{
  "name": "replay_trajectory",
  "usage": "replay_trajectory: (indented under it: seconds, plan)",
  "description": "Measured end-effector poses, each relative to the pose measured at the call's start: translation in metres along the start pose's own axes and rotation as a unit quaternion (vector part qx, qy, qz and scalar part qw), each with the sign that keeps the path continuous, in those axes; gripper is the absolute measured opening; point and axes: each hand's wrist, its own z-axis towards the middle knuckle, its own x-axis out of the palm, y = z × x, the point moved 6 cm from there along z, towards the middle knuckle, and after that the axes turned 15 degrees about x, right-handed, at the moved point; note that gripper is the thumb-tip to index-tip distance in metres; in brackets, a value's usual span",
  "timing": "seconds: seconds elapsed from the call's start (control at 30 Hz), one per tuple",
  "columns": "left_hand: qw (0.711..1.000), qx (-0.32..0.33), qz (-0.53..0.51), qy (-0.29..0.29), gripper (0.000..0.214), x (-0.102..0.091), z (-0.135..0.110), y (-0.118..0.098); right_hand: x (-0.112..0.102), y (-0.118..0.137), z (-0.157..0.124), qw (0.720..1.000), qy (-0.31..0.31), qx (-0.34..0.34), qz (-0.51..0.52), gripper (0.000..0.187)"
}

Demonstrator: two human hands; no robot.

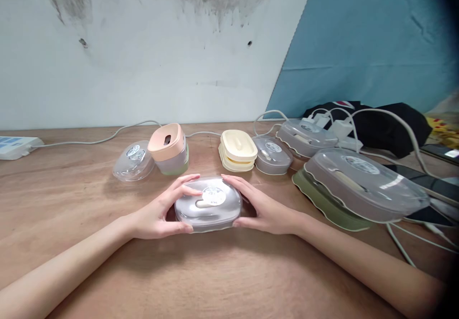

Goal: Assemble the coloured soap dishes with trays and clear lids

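An oval plastic box (206,219) lies on the wooden table in front of me, with a clear lid and a round white label on top. My left hand (163,211) grips its left end, thumb at the front edge and fingers over the lid and the far side. At the right end my right hand (253,204) grips the same box, thumb low at the front and fingers along the back edge. Under the lid a pale slot-shaped detail shows. The fingertips at the far side are partly hidden.
Behind the box stand a clear lid (132,166), a peach-topped stack (167,147), a cream box (238,147) and a small grey box (272,156). Larger clear-lidded boxes (369,180) sit at right among cables, chargers and a black bag (390,123). A power strip (17,148) lies far left.
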Motion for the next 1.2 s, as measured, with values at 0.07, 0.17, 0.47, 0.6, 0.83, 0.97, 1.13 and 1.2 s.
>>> replay_trajectory:
  seconds: [0.07,0.17,0.47,0.6,0.83,0.97,1.13,1.2]
  plan:
    - [1.0,-0.018,0.0,-0.003,0.056,0.0,-0.001,0.001,-0.002,0.002,0.001,1.0,-0.007,-0.005,0.025,0.076]
    - [1.0,-0.03,-0.001,-0.009,0.056,-0.002,-0.002,0.003,-0.004,0.004,0.002,0.999,-0.014,-0.008,0.049,0.073]
    - [0.993,0.076,0.087,-0.004,0.065,-0.006,0.0,0.004,-0.006,0.004,0.007,0.998,0.011,0.003,0.069,0.072]
    - [0.993,0.068,0.096,-0.004,0.069,-0.004,-0.001,0.005,-0.006,0.004,0.006,0.997,0.021,0.005,0.079,0.069]
    - [0.995,0.017,0.094,0.013,0.067,-0.002,-0.002,0.001,0.004,0.001,0.007,0.998,0.004,0.004,0.057,0.092]
    - [0.993,-0.002,0.11,0.032,0.098,0.003,-0.005,0.005,0.001,0.008,0.003,0.999,-0.02,-0.03,0.033,0.083]
    - [0.98,0.012,0.196,0.026,0.104,0.004,-0.007,0.009,-0.023,0.013,-0.005,0.985,-0.162,-0.055,-0.018,0.069]
    - [0.974,0.011,0.224,0.037,0.098,0.005,-0.008,0.009,-0.045,0.013,-0.01,0.96,-0.274,-0.045,-0.039,0.065]
